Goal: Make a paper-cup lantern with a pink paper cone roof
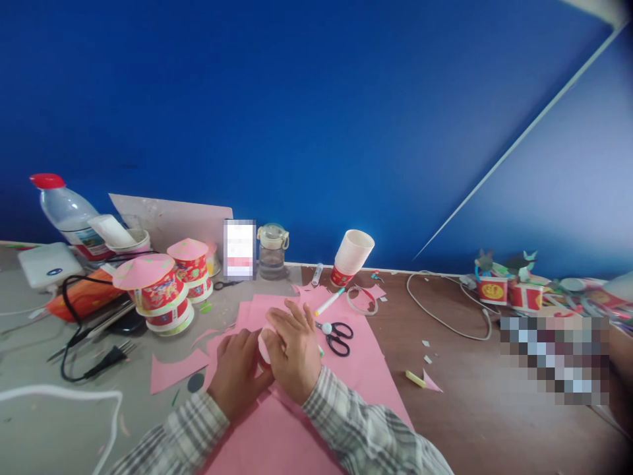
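My left hand (pixel 242 363) is closed around the side of what looks like a small paper cup with a round pale pink top (pixel 265 347); a sliver of red shows below it. My right hand (pixel 295 348) lies across it from the other side, thumb pressed to the pink face and fingers reaching over the far edge. Most of the cup is hidden by both hands. Beneath them are large pink paper sheets (pixel 346 389). Just right of my right hand lie black-handled scissors (pixel 339 339) and a white marker (pixel 330 302) with coloured ends.
Two red cup models with pink cone roofs (pixel 144 272) stand at left, near a black plug (pixel 109 361) and cable. Behind are a phone (pixel 240 251), a water jar (pixel 272 254) and stacked paper cups (pixel 352 256). A tape ring (pixel 362 301) lies at right; decorated cups (pixel 492 289) stand farther right.
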`<state>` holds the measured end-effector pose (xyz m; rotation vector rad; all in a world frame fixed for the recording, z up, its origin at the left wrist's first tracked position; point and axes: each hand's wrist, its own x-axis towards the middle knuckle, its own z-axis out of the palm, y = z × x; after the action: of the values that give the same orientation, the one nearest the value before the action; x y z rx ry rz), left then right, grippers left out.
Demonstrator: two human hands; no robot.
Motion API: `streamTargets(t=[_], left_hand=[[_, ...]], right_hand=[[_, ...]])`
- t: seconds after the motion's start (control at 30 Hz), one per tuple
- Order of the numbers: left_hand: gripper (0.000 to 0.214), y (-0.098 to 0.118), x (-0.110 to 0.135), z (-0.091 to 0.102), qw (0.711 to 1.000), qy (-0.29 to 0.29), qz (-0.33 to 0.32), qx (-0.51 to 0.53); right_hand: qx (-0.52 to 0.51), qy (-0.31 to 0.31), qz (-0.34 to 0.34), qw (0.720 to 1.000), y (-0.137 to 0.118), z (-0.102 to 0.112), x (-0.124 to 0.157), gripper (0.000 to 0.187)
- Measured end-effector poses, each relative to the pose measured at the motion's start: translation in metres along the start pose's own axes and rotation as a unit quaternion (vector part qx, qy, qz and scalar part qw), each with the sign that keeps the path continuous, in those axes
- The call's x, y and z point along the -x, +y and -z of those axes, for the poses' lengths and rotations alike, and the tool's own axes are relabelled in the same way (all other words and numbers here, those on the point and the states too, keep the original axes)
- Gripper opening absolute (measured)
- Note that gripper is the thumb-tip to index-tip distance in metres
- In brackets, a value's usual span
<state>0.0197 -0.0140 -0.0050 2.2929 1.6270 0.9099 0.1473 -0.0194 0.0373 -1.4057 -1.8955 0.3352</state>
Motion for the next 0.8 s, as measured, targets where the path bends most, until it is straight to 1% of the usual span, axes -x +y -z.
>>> streamTargets(t=[0.2,0.37,0.43,0.5,0.57,0.67,0.8], left_hand=[[0.016,0.002,0.0,0.002,1.0,-0.004,-0.003,0.005],[0.013,0.002,0.0,0.001,1.0,-0.002,-0.005,0.003],[0.012,0.0,0.0,0.0,1.0,0.003,-0.003,0.002],[0.017,-0.001,0.0,-0.001,1.0,0.008,-0.005,0.003],[0.025,-0.002,0.001,-0.002,1.0,0.008,-0.011,0.008],[0.035,-0.003,0.001,-0.002,1.0,0.006,-0.016,0.011],[0.04,-0.005,0.002,-0.003,1.0,0.005,-0.016,0.007]], right_hand=[[0.001,0.02,-0.002,1.0,-0.001,-0.004,-0.001,0.023],[0.009,0.024,-0.004,1.0,-0.002,-0.006,0.002,0.027],[0.009,0.025,-0.001,1.0,0.0,-0.003,0.004,0.033],[0.006,0.028,0.007,1.0,0.003,0.002,0.003,0.041],[-0.005,0.021,0.018,1.0,0.008,0.01,0.001,0.04],[-0.042,-0.018,0.048,0.998,0.015,0.021,-0.006,0.033],[-0.047,-0.048,0.076,0.995,0.018,0.021,-0.01,0.037]])
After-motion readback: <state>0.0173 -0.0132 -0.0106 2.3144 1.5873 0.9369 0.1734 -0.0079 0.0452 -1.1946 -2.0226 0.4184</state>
